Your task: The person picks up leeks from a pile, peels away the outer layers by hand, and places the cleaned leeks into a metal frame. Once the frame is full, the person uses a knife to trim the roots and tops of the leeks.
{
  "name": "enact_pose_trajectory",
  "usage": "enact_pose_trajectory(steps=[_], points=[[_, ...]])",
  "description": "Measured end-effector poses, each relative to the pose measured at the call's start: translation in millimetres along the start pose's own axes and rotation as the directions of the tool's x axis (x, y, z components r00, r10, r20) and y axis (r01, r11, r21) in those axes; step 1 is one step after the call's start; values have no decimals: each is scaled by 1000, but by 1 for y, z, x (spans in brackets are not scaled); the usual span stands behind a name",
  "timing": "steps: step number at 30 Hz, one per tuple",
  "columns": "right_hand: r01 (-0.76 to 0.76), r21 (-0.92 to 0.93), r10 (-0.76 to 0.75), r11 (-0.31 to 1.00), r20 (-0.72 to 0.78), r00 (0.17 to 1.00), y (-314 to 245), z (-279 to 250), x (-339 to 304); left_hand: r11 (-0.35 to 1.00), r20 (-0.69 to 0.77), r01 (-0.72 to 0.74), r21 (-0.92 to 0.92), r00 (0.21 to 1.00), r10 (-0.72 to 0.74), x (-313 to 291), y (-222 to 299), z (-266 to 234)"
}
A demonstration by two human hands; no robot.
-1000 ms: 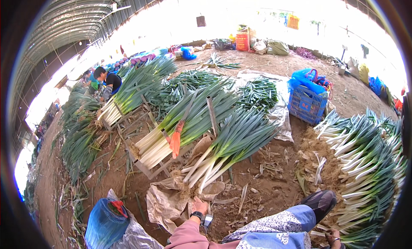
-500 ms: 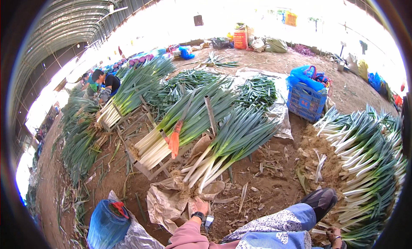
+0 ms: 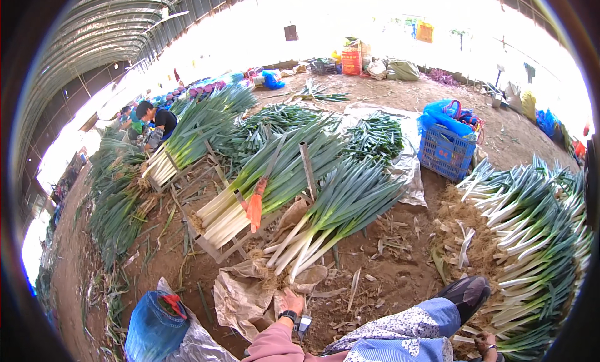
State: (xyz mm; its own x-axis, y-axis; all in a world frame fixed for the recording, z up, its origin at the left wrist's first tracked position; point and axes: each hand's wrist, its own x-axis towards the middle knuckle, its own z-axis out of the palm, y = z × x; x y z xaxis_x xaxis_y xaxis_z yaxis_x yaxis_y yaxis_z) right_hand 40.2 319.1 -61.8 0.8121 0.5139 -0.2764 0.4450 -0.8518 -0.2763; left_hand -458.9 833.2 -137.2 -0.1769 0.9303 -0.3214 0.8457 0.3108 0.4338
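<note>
My left hand (image 3: 292,301), with a dark watch on its wrist, reaches to the root ends of a loose bunch of leeks (image 3: 312,237). Its fingers look stretched out over a crumpled brown sack (image 3: 240,299), and I see nothing held in them. Beside that wrist lies a small flat grey-and-white thing (image 3: 304,322) I cannot name. At the lower right, my right hand (image 3: 485,342) curls round the white stem of a leek (image 3: 464,339) at the near end of a long row of leeks (image 3: 522,256). Part of that hand is cut off by the lower edge.
More leeks (image 3: 234,215) rest in a wooden frame (image 3: 215,252) with an orange strip (image 3: 255,207). A blue crate (image 3: 445,151) stands beyond. A blue plastic-wrapped bundle (image 3: 155,327) sits at the lower left. Another person (image 3: 164,119) works at the far left.
The view has shifted very slightly. Both hands stay in nearly the same places, with the right hand still at the row of leeks.
</note>
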Motion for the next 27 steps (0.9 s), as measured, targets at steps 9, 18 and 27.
enact_pose_trajectory(steps=[9,18,27], points=[[-110,96,104,989,60,993,14,6,1,996,74,31,-82,997,-25,-1,-3,3],[-47,109,43,993,31,999,15,3,4,996,120,57,-69,992,-48,1,-9,6],[10,124,-11,992,6,1000,17,5,5,1000,89,19,-20,996,-17,-5,-3,3]])
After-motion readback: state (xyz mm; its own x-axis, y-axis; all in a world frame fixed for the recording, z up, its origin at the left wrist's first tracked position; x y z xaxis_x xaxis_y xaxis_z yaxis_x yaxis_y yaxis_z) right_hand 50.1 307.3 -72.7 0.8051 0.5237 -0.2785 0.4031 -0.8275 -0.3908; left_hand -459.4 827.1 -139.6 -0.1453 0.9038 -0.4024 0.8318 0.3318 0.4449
